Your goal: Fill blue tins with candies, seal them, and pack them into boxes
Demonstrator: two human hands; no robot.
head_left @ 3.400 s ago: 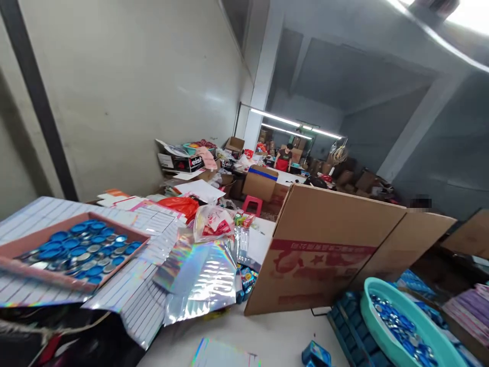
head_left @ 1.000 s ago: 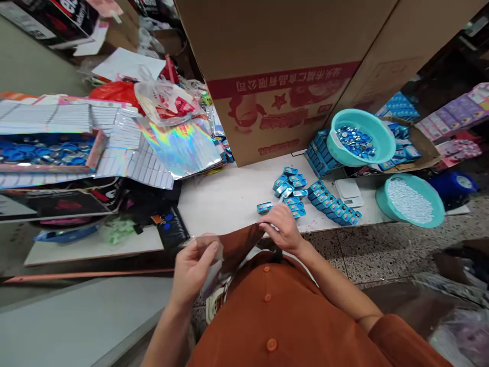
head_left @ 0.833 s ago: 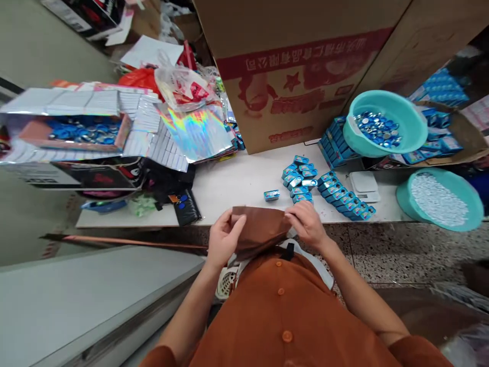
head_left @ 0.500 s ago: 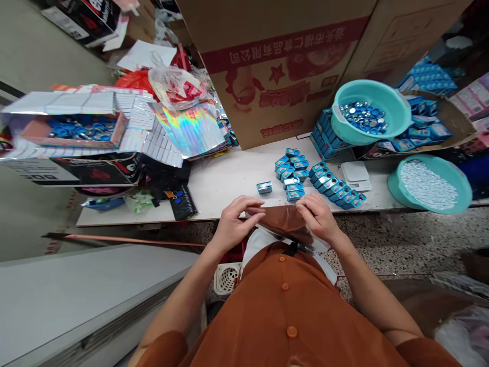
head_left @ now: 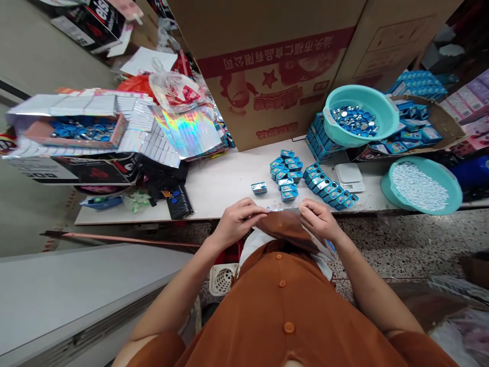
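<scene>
A shiny, mirror-like sheet (head_left: 284, 228) hangs in front of my waist, at the table's front edge, reflecting my brown shirt. My left hand (head_left: 239, 219) is closed in a pinch at its upper left corner. At the upper right corner, my right hand (head_left: 319, 218) grips the sheet between thumb and fingers. Just beyond the sheet, a single small blue box (head_left: 259, 188) lies on the white table (head_left: 221, 183). A cluster of similar blue boxes (head_left: 286, 171) stands to its right, and a slanting row of blue boxes (head_left: 329, 187) lies farther right.
A turquoise basin (head_left: 336, 127) holds blue and silver pieces; another basin (head_left: 385, 186) holds white pellets. A small white scale (head_left: 349, 176) sits near them. Large cartons (head_left: 267, 30) stand behind. Holographic sheets (head_left: 194, 130) are stacked left, near a black wallet (head_left: 179, 204).
My left hand has closed its thumb and fingers on the sheet's left corner; they were apart before. The sheet is now spread between both hands. The view has shifted slightly.
</scene>
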